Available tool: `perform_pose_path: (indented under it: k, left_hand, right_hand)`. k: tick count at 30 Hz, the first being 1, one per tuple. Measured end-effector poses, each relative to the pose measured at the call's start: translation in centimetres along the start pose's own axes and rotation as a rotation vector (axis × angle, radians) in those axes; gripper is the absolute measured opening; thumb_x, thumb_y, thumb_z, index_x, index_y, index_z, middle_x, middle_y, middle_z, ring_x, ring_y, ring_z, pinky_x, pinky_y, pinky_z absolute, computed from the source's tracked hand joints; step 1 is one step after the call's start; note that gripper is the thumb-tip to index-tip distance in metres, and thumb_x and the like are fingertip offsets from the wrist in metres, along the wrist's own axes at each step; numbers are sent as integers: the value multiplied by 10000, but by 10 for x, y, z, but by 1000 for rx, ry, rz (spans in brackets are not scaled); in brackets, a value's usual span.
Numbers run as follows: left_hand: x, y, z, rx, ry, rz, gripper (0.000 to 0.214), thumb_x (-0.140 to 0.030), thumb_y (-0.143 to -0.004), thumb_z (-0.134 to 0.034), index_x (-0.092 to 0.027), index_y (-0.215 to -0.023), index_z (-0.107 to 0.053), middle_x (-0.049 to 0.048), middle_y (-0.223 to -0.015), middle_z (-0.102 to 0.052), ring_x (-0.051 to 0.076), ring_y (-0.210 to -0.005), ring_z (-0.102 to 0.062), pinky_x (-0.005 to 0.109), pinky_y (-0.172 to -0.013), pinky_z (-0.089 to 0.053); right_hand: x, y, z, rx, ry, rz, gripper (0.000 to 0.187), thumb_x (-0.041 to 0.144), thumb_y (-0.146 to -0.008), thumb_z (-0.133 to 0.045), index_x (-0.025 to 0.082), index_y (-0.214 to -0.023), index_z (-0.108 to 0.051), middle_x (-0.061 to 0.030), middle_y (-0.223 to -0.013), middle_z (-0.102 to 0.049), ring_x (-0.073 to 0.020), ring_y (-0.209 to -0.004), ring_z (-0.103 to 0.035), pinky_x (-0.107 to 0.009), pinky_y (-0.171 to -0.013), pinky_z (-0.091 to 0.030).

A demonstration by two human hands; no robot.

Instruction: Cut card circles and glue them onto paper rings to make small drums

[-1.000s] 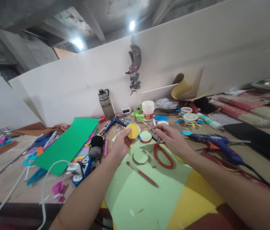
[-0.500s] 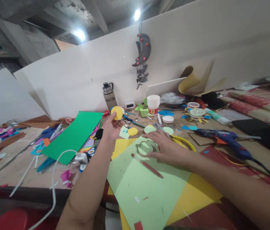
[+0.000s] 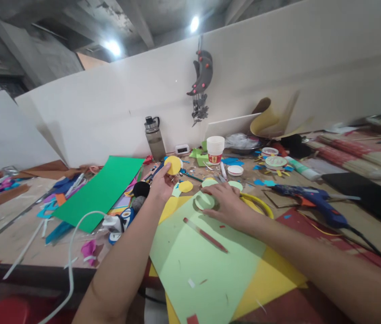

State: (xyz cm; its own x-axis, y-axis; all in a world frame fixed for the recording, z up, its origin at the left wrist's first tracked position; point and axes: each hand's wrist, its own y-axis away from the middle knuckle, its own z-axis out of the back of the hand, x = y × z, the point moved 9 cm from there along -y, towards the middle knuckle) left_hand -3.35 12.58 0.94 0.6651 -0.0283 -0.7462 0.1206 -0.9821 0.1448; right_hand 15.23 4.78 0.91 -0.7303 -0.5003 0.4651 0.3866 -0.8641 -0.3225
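Observation:
My left hand pinches a round yellow paper disc between thumb and fingers, raised above the table. A white edge shows behind that disc. My right hand curves its thumb and fingers around the edge of a pale green disc, low over a pale green sheet. The palm side of this hand is hidden. A reddish-brown pencil-like stick lies on the sheet, below the green disc. Yellow paper shows under the sheet. Another yellow disc lies just beyond.
A water bottle and stacked paper cups stand at the back. A blue glue gun lies at right, near yellow-handled scissors. At left are a green sheet and a white cable. A white lid-like piece lies near the cups.
My left hand has moved slightly right with the yellow disc. My right hand has lowered, its fingers now closed around the pale green disc. The view has shifted a little.

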Motion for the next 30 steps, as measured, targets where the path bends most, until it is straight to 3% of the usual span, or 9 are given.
perform_pose_path:
  k: [7,12,15,19,22,26,30]
  left_hand:
    - [23,3,-2,27,6,135,86,-160,-776,-713,-108,-797,-648,25,-645,-677,77,-469,-546,197,-462,-453]
    - [23,5,-9,136,-67,92,127,-152,-736,-744,-114,-824,-660,31,-722,-698,81,-540,-588,194,-500,-463]
    - [20,7,-13,174,-121,39,180,-169,-710,-757,-124,-861,-670,43,-790,-715,110,-628,-640,203,-523,-463]
    - [13,7,-9,107,-69,-20,139,-157,-717,-712,-140,-847,-666,30,-789,-716,119,-655,-648,218,-546,-459]
    - [8,4,-2,27,0,-27,91,-154,-738,-676,-152,-827,-659,16,-749,-711,119,-624,-638,232,-548,-459]
    - [3,-1,2,-2,99,-8,35,-178,-772,-646,-162,-804,-645,-6,-652,-681,102,-515,-576,232,-500,-421]
    - [-2,-2,-2,34,158,-27,43,-183,-761,-665,-174,-790,-635,-16,-617,-661,92,-480,-548,221,-481,-390]
  right_hand:
    - [-11,0,20,-140,-56,-39,356,392,-852,-609,228,-1168,-608,-126,-1234,-615,-343,-1191,-484,-529,-967,-371]
    - [-13,1,29,-157,-84,-20,260,340,-866,-578,227,-1090,-647,-118,-1173,-645,-336,-1147,-515,-532,-958,-379]
    - [-17,3,51,-281,-98,0,242,344,-874,-559,227,-1059,-660,-114,-1107,-670,-318,-1089,-552,-502,-944,-402]
    - [-34,8,86,-484,-183,-78,212,349,-870,-545,223,-996,-660,-93,-987,-685,-265,-885,-610,-433,-816,-471]
    - [-46,12,100,-571,-297,-159,168,328,-860,-546,223,-929,-658,-77,-911,-689,-227,-771,-614,-389,-730,-494]
    - [-50,15,101,-603,-379,-190,162,347,-853,-560,224,-888,-659,-69,-866,-694,-225,-741,-626,-392,-705,-506]
    - [-48,12,89,-544,-398,-167,167,346,-857,-565,225,-911,-668,-66,-874,-702,-229,-753,-637,-393,-709,-508]
